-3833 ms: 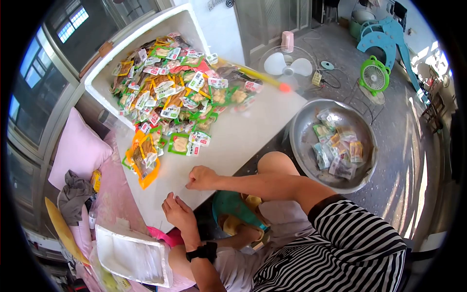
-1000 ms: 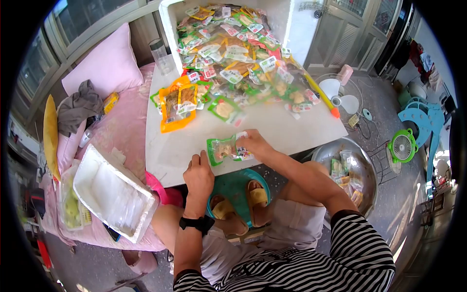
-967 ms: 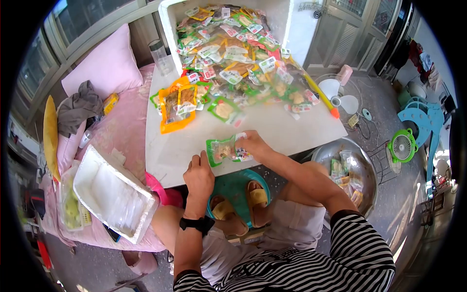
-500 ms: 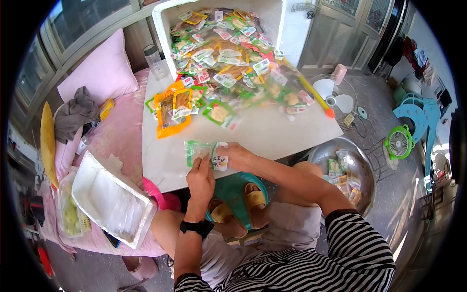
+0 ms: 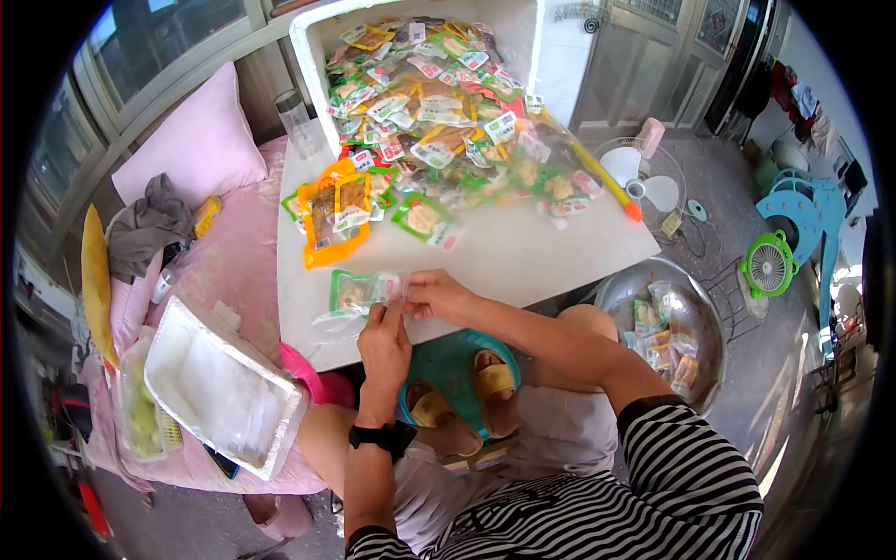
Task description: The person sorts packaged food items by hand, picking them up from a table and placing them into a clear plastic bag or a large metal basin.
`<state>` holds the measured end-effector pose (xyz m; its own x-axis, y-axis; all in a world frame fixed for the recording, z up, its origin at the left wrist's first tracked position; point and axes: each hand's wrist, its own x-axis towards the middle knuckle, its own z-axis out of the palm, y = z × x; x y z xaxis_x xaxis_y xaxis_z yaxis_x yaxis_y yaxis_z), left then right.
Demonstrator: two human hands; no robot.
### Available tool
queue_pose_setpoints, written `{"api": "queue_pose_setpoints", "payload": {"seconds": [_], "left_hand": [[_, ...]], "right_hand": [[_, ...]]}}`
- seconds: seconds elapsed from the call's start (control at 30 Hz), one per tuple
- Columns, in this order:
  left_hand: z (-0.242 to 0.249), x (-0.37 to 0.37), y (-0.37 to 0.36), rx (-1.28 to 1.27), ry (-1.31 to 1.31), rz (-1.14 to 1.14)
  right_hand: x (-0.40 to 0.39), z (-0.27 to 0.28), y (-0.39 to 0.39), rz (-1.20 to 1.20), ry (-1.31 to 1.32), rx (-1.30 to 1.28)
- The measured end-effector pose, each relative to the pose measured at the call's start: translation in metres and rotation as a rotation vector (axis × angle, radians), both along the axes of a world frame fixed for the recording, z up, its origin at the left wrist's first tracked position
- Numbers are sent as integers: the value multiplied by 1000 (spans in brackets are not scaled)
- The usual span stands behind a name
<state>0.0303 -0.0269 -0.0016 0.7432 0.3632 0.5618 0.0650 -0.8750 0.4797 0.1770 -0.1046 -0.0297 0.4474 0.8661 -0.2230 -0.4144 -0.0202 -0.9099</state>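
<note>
A green-edged food packet (image 5: 353,292) lies near the front edge of the white table, apparently inside a clear plastic bag (image 5: 329,322). My left hand (image 5: 385,343) pinches the right end of this bag. Close beside it, my right hand (image 5: 441,297) has its fingertips closed on the same end. Farther back on the table are another green packet (image 5: 422,218) and an orange-edged packet (image 5: 336,217). Behind them, a large heap of mixed packets (image 5: 439,121) spills out of a white foam box (image 5: 311,70).
An orange-tipped yellow stick (image 5: 602,182) lies along the table's right side. A metal basin (image 5: 709,327) holding several bagged packets stands to the right. At left, a white foam tray (image 5: 224,387) rests on the pink bed (image 5: 233,266). A clear cup (image 5: 297,121) stands beside the box.
The green-edged packet has shifted left, away from my fingers. My right hand has moved slightly left, from the packet's end to the clear bag's end, near my left fingers.
</note>
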Motion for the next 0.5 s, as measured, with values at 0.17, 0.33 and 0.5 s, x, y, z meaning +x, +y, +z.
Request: {"api": "queue_pose_setpoints", "payload": {"seconds": [0.17, 0.33, 0.5], "left_hand": [[2, -5, 5, 17, 56, 200], [8, -8, 5, -23, 26, 79], [8, -8, 8, -27, 15, 28]], "right_hand": [[-6, 5, -7, 148, -70, -66], [-30, 31, -4, 88, 38, -96], [-28, 8, 21, 70, 165, 62]]}}
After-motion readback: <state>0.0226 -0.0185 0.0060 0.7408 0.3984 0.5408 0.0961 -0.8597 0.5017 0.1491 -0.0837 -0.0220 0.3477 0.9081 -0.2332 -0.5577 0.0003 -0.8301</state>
